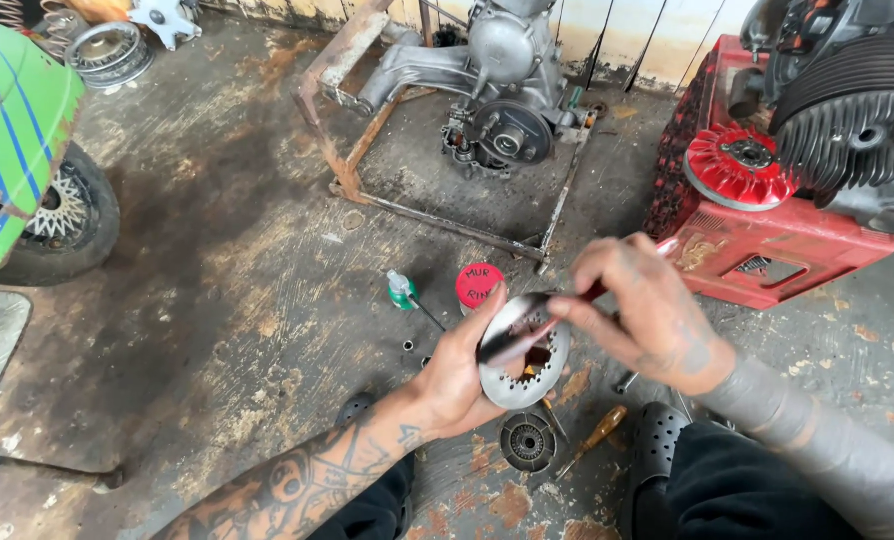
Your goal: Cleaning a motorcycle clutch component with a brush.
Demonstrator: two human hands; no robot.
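Left hand [459, 372]: closed around the rim of a round metal disc [523, 362], held tilted above the floor [217, 300].
Right hand [639, 308]: fingers closed on a red-handled tool [542, 322], its tip against the disc.
Nearby: wooden-handled screwdriver [592, 440], red cap [479, 285].

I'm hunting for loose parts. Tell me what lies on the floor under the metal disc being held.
Below the metal disc in the left hand lie a dark round toothed part and a wooden-handled screwdriver. The disc and both hands cover the floor directly beneath.
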